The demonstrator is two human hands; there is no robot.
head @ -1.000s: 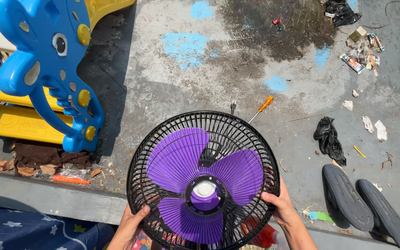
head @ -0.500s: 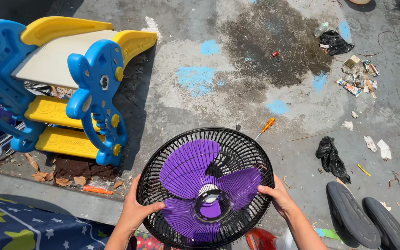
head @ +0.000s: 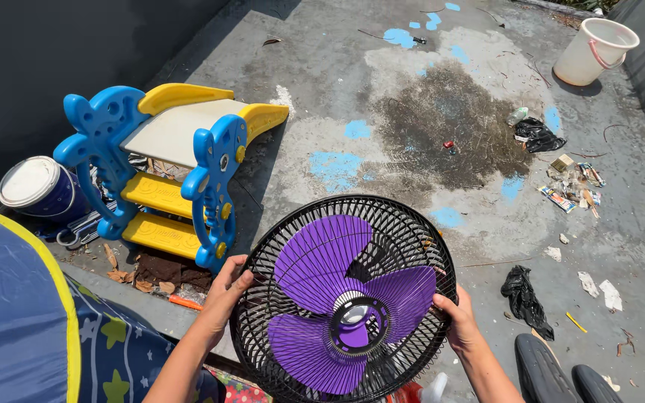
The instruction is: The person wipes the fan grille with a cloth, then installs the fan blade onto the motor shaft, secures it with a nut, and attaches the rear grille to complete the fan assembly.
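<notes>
I hold a round fan head (head: 343,298) in front of me: a black wire cage with three purple blades and a grey hub. My left hand (head: 227,287) grips the cage rim on its left side, thumb over the wires. The right side of the rim is gripped by my right hand (head: 457,319). The fan faces up toward me, tilted slightly, above a concrete floor.
A blue and yellow plastic toy slide (head: 169,164) stands at the left, with a blue lidded bucket (head: 39,186) beyond it. A white bucket (head: 595,51) sits far right. Black rags (head: 525,298), litter (head: 572,183) and dark slippers (head: 554,373) lie on the stained concrete. Blue fabric (head: 16,328) fills the lower left.
The view has tilted up and back, revealing more of the slide, floor and white bucket. The fan stays held in both hands, raised slightly in the view.
</notes>
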